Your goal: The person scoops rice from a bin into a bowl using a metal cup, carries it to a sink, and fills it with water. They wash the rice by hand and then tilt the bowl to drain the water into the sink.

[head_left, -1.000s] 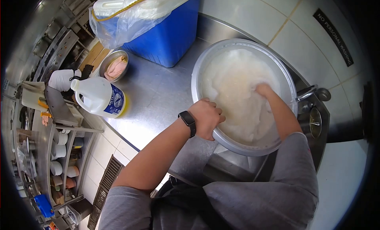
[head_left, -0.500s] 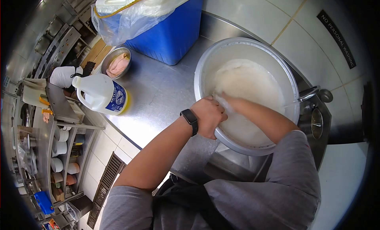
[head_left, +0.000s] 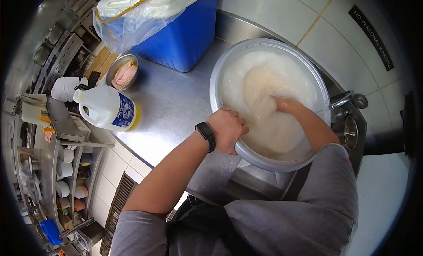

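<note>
A large round metal basin (head_left: 214,86) holds cloudy, whitish water (head_left: 299,75) with pale grains that look like rice (head_left: 257,82) under it. My left hand (head_left: 227,129), with a black watch on the wrist, is closed over the basin's near-left rim. My right hand (head_left: 283,104) reaches over the near-right side and is dipped in the cloudy water beside the grains. Its fingers are under the surface, so their pose is hidden. From the right, the metal tap (head_left: 341,99) reaches over the rim, and a stream seems to run from it into the basin.
Left on the steel counter (head_left: 176,97) stand a plastic jug of yellow liquid (head_left: 108,109) and a metal bowl (head_left: 136,71) with something pink inside. A blue cooler (head_left: 185,40) draped in clear plastic stands behind. Shelves of containers (head_left: 66,170) lie far left, across the tiled floor.
My right hand has moved right and away from my left hand, deeper into the basin. The water is swirled and the pale grains have shifted. My left hand stays on the rim.
</note>
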A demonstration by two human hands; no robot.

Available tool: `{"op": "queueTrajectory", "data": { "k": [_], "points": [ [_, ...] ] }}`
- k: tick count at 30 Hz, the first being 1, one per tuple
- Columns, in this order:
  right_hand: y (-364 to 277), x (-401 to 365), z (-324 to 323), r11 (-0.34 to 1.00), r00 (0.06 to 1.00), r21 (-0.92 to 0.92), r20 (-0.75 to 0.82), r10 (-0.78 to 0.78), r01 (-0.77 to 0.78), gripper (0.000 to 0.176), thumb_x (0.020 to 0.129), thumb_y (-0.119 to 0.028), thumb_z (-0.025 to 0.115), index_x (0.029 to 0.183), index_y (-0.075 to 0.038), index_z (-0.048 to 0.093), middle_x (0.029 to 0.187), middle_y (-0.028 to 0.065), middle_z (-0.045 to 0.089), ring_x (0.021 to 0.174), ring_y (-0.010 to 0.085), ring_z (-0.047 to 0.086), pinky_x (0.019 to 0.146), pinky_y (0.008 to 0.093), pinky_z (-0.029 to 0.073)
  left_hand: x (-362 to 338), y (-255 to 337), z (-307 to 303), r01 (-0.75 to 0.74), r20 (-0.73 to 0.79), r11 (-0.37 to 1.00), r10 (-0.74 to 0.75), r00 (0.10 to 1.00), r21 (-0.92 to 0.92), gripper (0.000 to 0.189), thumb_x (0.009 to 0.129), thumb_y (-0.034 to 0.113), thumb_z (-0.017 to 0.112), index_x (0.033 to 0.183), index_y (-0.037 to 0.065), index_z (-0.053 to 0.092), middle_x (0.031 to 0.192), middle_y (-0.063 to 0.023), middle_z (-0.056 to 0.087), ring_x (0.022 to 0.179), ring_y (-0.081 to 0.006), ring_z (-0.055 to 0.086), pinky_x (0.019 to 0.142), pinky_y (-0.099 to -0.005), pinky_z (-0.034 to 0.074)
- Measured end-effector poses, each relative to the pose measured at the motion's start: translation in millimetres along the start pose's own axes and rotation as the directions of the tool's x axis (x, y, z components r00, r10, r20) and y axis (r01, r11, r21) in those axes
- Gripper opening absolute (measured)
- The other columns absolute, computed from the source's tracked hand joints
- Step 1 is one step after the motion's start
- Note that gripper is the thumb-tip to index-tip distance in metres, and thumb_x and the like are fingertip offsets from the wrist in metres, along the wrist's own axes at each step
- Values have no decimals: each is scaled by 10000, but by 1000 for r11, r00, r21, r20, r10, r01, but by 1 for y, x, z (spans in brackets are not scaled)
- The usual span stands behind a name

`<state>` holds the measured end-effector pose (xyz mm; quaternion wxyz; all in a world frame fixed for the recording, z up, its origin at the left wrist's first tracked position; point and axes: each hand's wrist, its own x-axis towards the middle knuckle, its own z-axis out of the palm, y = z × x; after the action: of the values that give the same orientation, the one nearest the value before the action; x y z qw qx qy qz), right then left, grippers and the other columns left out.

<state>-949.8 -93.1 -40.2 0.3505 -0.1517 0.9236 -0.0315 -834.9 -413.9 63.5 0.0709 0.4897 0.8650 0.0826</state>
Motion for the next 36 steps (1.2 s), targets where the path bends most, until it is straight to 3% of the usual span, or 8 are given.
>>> {"op": "queueTrajectory", "data": {
  "k": [4, 16, 24, 27, 30, 32, 34, 36],
  "points": [
    [34, 109, 28, 931, 932, -59, -67, 355, -359, 445, 913, -281, 512, 1351, -208, 528, 1355, 164, 527, 1216, 279, 528, 1000, 445, 415, 1, 0, 0, 3, 19, 1000, -3, 1000, -1, 427, 582, 459, 752, 868, 155, 661, 844, -5, 618, 867, -207, 608, 799, -351, 447],
    [-122, 93, 55, 901, 989, 408, -47, -140, 147, 448, 909, -359, 510, 1328, -206, 553, 1333, 121, 553, 1227, 265, 515, 1049, 436, 357, 0, 3, -2, 0, 30, 999, -1, 1000, 37, 433, 569, 451, 757, 867, 153, 658, 867, 1, 627, 892, -201, 615, 821, -348, 449],
    [-132, -37, 42, 629, 825, -535, 396, -404, 564, 457, 908, -404, 509, 1314, -205, 568, 1320, 96, 568, 1233, 257, 508, 1077, 432, 323, -2, 4, -1, 32, 10, 999, -32, 999, 21, 397, 574, 450, 748, 832, 162, 656, 850, 0, 628, 889, -205, 619, 824, -352, 448],
    [-57, -27, 44, 485, 705, -563, 275, -654, 669, 525, 881, -457, 532, 1339, -200, 546, 1351, 84, 546, 1311, 247, 436, 1119, 428, 275, -2, 3, -1, 16, -4, 1000, -15, 1000, 14, 387, 581, 454, 742, 820, 161, 657, 838, 2, 623, 871, -203, 614, 814, -351, 447],
    [12, 39, 77, 488, 378, -438, -318, -870, 755, 542, 894, -487, 508, 1355, -203, 533, 1407, 80, 504, 1372, 240, 368, 1125, 412, 285, -2, 1, 2, 5, -42, 1000, -5, 999, 21, 376, 580, 451, 743, 805, 162, 655, 824, 2, 617, 851, -201, 609, 800, -350, 448],
    [18, 45, 67, 964, 963, 118, -151, -222, 240, 584, 908, -515, 466, 1397, -197, 488, 1479, 78, 428, 1398, 242, 337, 1132, 394, 294, -1, 2, 0, 9, -23, 1000, -8, 1000, 11, 374, 576, 446, 746, 799, 161, 653, 819, 1, 616, 843, -202, 607, 795, -349, 448],
    [-36, -10, -3, 935, 937, 75, 85, 339, -345, 513, 947, -399, 453, 1392, -146, 482, 1445, 168, 447, 1354, 297, 401, 1122, 419, 305, -1, 3, -2, 21, -5, 1000, -21, 1000, 0, 371, 572, 441, 749, 793, 160, 652, 814, 1, 615, 835, -204, 606, 789, -349, 449],
    [20, 34, 11, 913, 929, -267, 124, 348, -307, 507, 935, -393, 448, 1369, -137, 505, 1429, 170, 465, 1308, 320, 456, 1096, 456, 333, 0, 4, -2, 23, 19, 999, -24, 1000, 34, 360, 573, 431, 752, 787, 159, 652, 812, 0, 617, 836, -206, 609, 786, -346, 450]
  ]
}}
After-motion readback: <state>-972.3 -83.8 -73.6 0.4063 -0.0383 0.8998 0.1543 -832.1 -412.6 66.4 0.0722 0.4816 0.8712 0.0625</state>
